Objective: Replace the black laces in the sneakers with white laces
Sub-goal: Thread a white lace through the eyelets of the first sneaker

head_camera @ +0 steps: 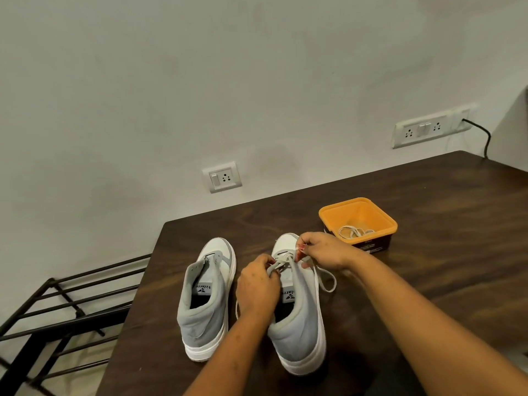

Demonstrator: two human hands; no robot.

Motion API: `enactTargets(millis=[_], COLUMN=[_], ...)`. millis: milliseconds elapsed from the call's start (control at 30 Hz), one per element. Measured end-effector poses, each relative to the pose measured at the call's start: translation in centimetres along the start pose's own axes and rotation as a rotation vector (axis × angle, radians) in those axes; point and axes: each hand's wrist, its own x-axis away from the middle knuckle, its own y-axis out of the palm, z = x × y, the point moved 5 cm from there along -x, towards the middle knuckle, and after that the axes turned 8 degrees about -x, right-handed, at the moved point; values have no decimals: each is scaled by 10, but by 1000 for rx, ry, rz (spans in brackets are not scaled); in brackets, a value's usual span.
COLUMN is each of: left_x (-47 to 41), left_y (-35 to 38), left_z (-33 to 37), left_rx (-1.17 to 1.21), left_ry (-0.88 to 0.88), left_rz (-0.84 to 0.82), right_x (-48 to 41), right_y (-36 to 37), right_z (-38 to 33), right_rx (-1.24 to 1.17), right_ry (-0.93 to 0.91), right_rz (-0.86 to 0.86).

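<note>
Lace (283, 259) between hands (257, 284) (324, 250) (over sneaker (300, 327))

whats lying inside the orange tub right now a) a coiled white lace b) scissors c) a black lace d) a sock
a: a coiled white lace lies on the bottom of the orange tub, and nothing else shows inside it.

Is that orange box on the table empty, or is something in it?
Not empty. The orange box has no lid on, and a loose coil of white lace lies on its bottom.
</note>
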Motion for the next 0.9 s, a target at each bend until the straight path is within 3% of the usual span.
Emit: enactTargets(millis=[200, 367, 700, 900], left_x=[-1, -2, -15, -19], left_y=[0, -2, -24, -24], left_z=[-2, -2, -25, -26], left_rx=[47, 113, 270, 251], left_ry=[-36, -57, -34, -14], left_rz=[-31, -79, -527, -454], right_x=[2, 7, 17, 19], right_y=[9, 2, -20, -31], right_z=[9, -4, -34, -39], right_rx=[-155, -292, -769, -760], right_ry=[122, 86, -88, -196], right_rz=[-78, -50, 35, 62])
